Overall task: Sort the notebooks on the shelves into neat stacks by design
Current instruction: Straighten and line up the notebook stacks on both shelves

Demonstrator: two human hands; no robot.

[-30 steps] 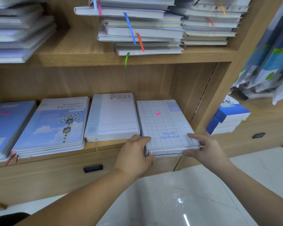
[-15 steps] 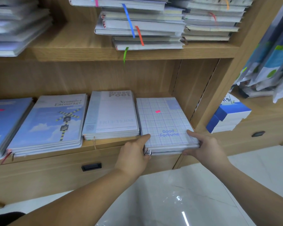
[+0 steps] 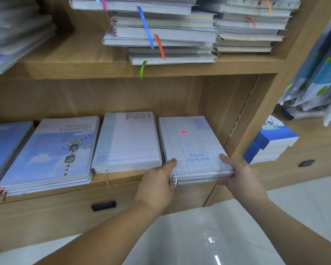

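Observation:
A stack of checked "Good Fortune" notebooks (image 3: 191,142) lies at the right end of the lower shelf (image 3: 122,180). My left hand (image 3: 157,184) grips its front left corner, thumb on the top cover. My right hand (image 3: 239,176) grips the front right corner the same way. To the left lie a "Prose Poet" stack (image 3: 130,140), a sky-blue "Ncounter Encourage" stack (image 3: 52,152) and a blue stack (image 3: 4,146) at the frame's edge.
The upper shelf (image 3: 122,67) carries uneven piles of grey notebooks (image 3: 161,33) with coloured ribbon markers, and more piles at the left (image 3: 13,33). A drawer handle (image 3: 103,205) sits below. Blue and white boxes (image 3: 271,144) stand on the counter at the right.
Both hands have shifted slightly forward along the checked stack's front corners, thumbs now on top. The view has tilted a little upward.

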